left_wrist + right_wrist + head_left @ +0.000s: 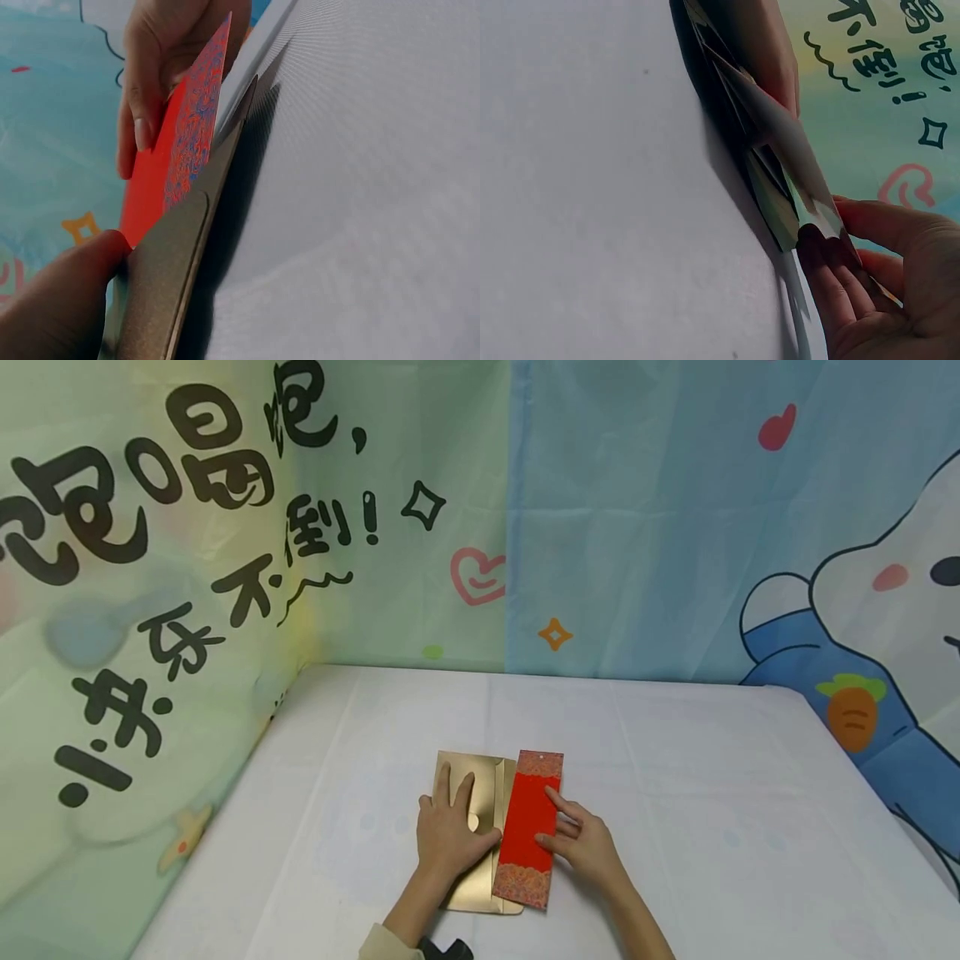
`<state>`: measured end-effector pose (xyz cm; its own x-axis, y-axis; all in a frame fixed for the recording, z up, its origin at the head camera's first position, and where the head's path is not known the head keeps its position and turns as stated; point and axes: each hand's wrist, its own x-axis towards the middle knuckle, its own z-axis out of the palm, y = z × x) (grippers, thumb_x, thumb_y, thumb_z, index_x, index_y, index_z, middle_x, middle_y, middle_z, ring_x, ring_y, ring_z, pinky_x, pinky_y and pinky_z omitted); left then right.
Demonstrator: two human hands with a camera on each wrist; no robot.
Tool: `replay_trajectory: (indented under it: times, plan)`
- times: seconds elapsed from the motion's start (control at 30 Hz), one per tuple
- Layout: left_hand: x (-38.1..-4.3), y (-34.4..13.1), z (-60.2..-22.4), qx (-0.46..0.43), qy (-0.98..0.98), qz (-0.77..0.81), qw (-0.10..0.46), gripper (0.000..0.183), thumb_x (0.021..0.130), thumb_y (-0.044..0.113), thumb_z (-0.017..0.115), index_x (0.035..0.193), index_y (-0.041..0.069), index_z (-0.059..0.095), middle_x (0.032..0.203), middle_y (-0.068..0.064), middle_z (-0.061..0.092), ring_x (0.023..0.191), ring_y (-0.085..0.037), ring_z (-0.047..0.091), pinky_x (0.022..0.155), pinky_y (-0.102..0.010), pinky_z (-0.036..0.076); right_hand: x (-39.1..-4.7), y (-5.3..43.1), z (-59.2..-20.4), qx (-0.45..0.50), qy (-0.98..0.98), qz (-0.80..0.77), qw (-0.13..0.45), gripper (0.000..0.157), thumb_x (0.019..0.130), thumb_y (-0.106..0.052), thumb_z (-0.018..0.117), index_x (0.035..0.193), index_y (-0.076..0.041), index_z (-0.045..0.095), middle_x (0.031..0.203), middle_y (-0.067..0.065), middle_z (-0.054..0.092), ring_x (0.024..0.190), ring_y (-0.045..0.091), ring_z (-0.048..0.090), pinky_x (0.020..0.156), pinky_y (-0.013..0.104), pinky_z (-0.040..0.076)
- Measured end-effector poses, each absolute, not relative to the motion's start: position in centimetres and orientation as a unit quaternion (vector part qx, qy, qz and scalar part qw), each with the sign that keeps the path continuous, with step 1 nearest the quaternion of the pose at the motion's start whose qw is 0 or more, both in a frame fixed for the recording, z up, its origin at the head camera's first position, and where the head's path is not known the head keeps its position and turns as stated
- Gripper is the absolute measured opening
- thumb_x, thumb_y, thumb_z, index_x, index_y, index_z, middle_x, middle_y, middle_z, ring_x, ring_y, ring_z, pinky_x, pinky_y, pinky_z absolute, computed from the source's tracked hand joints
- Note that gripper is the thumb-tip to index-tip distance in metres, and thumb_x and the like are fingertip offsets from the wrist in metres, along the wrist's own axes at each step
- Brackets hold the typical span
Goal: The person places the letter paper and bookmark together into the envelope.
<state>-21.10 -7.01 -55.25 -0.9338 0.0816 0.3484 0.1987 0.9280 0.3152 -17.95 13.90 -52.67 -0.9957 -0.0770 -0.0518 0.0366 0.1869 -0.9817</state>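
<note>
Pinching the red card [528,822] between fingers, the right hand [587,847] faces the left hand [448,832], spread atop a gold envelope [486,797].

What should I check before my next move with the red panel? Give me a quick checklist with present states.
1. Left grip steadying the gold envelope: ok, fingers spread over its face.
2. Right grip on the red panel: ok, thumb and fingers pinch its right side.
3. Red panel flat on the gold envelope: not ok, a gap shows beneath it in the right wrist view.
4. Red panel square with the gold envelope: not ok, it sits at an angle and overhangs the right edge.
5. Red panel separate from the gold envelope: cannot tell whether they are joined.
</note>
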Motion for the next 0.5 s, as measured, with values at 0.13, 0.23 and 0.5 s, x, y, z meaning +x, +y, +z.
replay_trajectory:
  times: [0.13, 0.23, 0.5]
  plan:
    - [-21.12, -7.00, -55.22, -0.074, -0.969, -0.165, 0.165, 0.083, 0.063, 0.061, 0.062, 0.135, 0.020, 0.048, 0.147, -0.013, 0.028, 0.072, -0.029, 0.044, 0.057, -0.029, 0.034, -17.95, 13.53, -52.94, -0.028, 0.775, -0.630, 0.045, 0.069, 0.073, -0.004, 0.075, 0.136, -0.012, 0.048, 0.123, 0.016, 0.051, 0.108, 0.032, 0.056, 0.078, 0.028, 0.049]
    - [-21.08, -6.99, -55.27, -0.076, -0.970, -0.162, 0.164, 0.084, 0.064, 0.062, 0.061, 0.135, 0.020, 0.047, 0.147, -0.013, 0.027, 0.072, -0.030, 0.044, 0.058, -0.029, 0.035, -17.92, 13.37, -53.13, -0.043, 0.779, -0.624, 0.048, 0.069, 0.073, -0.004, 0.075, 0.135, -0.010, 0.048, 0.123, 0.017, 0.051, 0.109, 0.033, 0.055, 0.079, 0.029, 0.049]
    - [-21.07, -7.03, -55.45, -0.083, -0.967, -0.166, 0.172, 0.083, 0.065, 0.060, 0.060, 0.135, 0.018, 0.047, 0.146, -0.015, 0.028, 0.073, -0.032, 0.045, 0.061, -0.032, 0.036, -18.01, 13.30, -53.58, -0.081, 0.795, -0.599, 0.047, 0.069, 0.073, -0.005, 0.075, 0.136, -0.006, 0.046, 0.121, 0.017, 0.054, 0.107, 0.035, 0.056, 0.079, 0.028, 0.049]
